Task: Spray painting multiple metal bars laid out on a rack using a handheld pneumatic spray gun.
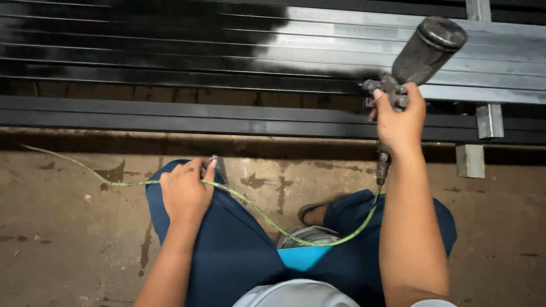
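Head camera is looking down on a person crouching over a stained concrete floor (68, 227), knees in dark blue trousers (239, 250) spreading to either side. Their right hand (400, 119) is clenching around the handle of a spray gun (392, 94), a finger lying over the trigger, and the gun's dark, paint-crusted cup (427, 50) is tilting up and to the right above the fist. The nozzle is pointing left at a row of flat metal bars (341, 51) lying side by side just ahead of the knees; the bars are showing glossy black across their left stretch and bare grey at the right. A thin green air hose (250, 207) is hanging from the base of the gun, curving down between the legs, then running up over the left knee and away to the left across the floor. The left hand (185, 190) is resting on that knee with fingers curled loosely over the hose, pinning it there; whether it is truly gripping cannot be told. A sandalled foot (311, 211) is showing between the knees.
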